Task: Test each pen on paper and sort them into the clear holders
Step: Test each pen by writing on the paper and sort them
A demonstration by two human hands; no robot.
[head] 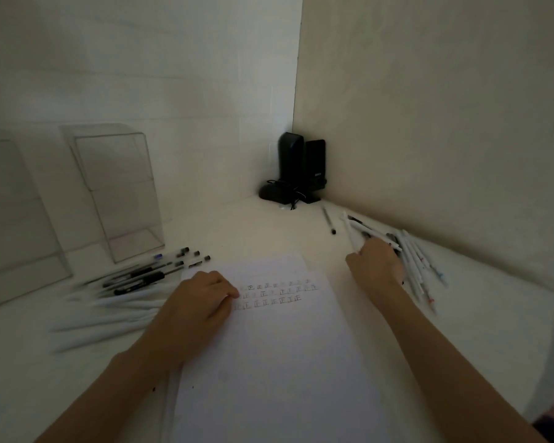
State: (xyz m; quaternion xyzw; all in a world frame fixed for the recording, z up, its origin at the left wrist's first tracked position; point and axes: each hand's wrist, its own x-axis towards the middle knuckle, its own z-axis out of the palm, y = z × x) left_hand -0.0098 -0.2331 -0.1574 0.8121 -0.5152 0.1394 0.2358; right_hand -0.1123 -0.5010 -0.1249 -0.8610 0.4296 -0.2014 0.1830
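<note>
Paper (269,362), one white sheet, lay at the centre of the pale desk (493,330); its upper part bore three rows of small pen marks (275,294).

Left hand (202,302): rested on the sheet's upper left edge, at ten o'clock from the sheet's middle. Its fingers were loosely curled under, and nothing could be seen in them.

Right hand (376,265): extended to two o'clock, palm down on the near end of a heap of white pens (419,266). The fingers bent down among the barrels with their tips hidden, so whether they gripped a pen could not be told.

Heap of white pens: lay at two to three o'clock along the foot of the right wall, the barrels fanned and overlapping.

Single pen (328,220), dark-tipped: lay apart at one o'clock, between the heap and the speakers.

Black speakers (301,164), two: stood upright in the corner at twelve o'clock, with cable tangled at their base.

Dark pens (147,274), a group: lay roughly side by side at ten o'clock, just beside the sheet.

Loose white pens (109,318), a second group, blurred: lay at nine o'clock, near the left wrist.

Clear holders, two: the nearer holder (115,193) and the outer holder (16,219) stood upright side by side at ten o'clock, beyond the dark pens.
</note>
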